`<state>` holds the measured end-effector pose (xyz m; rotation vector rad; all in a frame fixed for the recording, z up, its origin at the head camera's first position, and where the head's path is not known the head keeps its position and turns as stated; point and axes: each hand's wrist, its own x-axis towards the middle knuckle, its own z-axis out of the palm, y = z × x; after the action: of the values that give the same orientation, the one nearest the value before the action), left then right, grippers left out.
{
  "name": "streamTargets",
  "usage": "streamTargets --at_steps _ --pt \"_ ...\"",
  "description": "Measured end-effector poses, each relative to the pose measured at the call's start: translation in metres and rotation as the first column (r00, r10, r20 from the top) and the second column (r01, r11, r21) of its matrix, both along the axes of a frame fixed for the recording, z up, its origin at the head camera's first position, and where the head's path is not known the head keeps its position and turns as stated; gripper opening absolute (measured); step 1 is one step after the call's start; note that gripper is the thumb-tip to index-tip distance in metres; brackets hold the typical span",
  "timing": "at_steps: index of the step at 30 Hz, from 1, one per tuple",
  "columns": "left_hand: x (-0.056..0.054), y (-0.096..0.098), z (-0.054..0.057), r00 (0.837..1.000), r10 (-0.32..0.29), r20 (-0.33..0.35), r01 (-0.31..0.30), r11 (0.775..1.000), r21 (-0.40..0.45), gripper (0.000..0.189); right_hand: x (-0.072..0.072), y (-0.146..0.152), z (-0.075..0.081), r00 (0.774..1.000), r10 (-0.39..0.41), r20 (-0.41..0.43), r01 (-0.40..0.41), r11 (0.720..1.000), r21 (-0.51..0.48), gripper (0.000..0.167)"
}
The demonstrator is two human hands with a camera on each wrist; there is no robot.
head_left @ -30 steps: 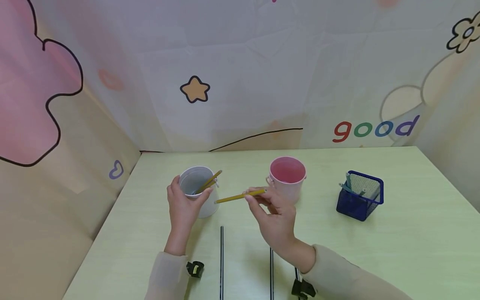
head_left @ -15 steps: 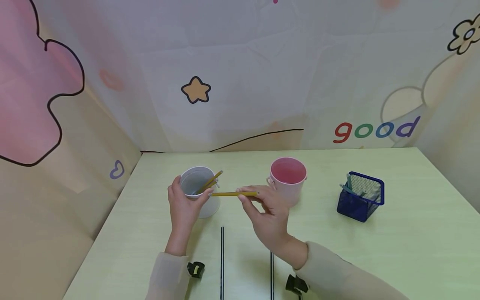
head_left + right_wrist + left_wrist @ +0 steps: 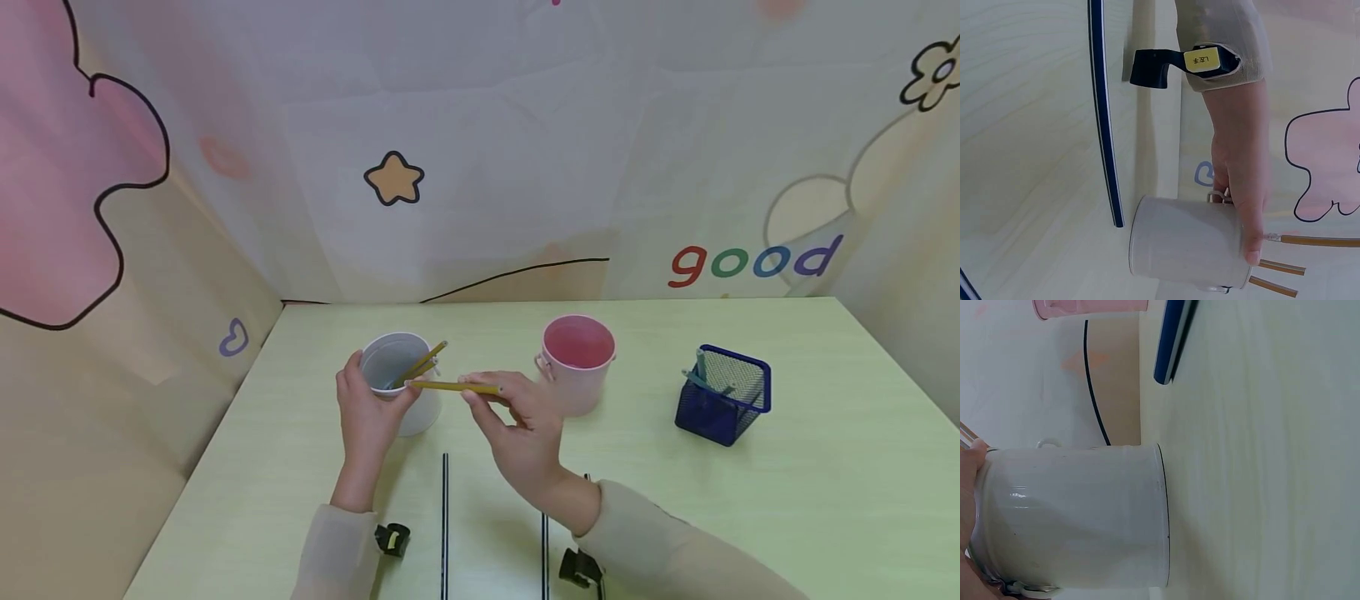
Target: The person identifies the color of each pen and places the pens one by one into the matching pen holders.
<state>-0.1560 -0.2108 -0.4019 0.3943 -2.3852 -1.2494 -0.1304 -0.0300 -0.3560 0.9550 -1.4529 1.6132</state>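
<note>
At left: gripping white bucket (image 3: 1079, 519) with curled left hand (image 3: 371, 421), pinching 1 yellow pencil (image 3: 444, 386) in right hand (image 3: 525, 429); could catch on bucket if brought in too low.

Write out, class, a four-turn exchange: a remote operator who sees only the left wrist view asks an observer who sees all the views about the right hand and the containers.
Operator: The white bucket fills much of my view; what is the right hand holding?
Observer: It pinches a yellow pencil.
Operator: I catch only part of the pink bucket. What stands to its right, from the person's side?
Observer: A blue mesh basket stands there on the table.
</note>
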Motion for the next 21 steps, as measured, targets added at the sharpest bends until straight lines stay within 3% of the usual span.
streamTargets --at_steps 13,17,21 --pt "0.0 0.0 -0.001 1.0 0.003 -0.023 -0.003 1.0 -0.009 0.093 -0.002 -0.008 -0.01 1.0 -0.024 0.017 0.024 0.999 0.033 0.024" --pt "0.0 0.0 -0.001 0.999 0.006 -0.031 -0.006 1.0 -0.016 0.093 -0.004 -0.009 -0.014 0.997 -0.06 0.038 0.058 0.996 0.064 0.014" --pt "-0.001 -0.001 -0.002 1.0 0.007 -0.029 -0.007 1.0 -0.019 0.094 -0.006 -0.01 -0.019 0.993 -0.1 0.067 0.094 0.991 0.096 0.025"
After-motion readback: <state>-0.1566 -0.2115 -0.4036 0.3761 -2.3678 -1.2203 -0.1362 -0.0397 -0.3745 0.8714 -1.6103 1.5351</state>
